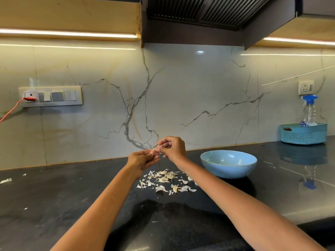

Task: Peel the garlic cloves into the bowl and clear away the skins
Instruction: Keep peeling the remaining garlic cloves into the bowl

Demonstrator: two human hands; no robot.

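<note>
Both hands are raised above the dark countertop (54, 196), meeting over a small pale garlic clove (155, 149). My left hand (141, 160) holds the clove from below, and my right hand (172, 146) pinches it from the right with thumb and fingertips. Beneath the hands lies a scatter of white garlic skins and a few cloves (165, 180). A light blue bowl (228, 163) stands just right of the pile; its inside is hidden from this angle.
A teal basket (304, 133) with a clear spray bottle (309, 109) stands at the back right against the marble wall. A stray skin (6, 180) lies at the far left. A red plug and cord (27, 99) hang from the wall switch panel.
</note>
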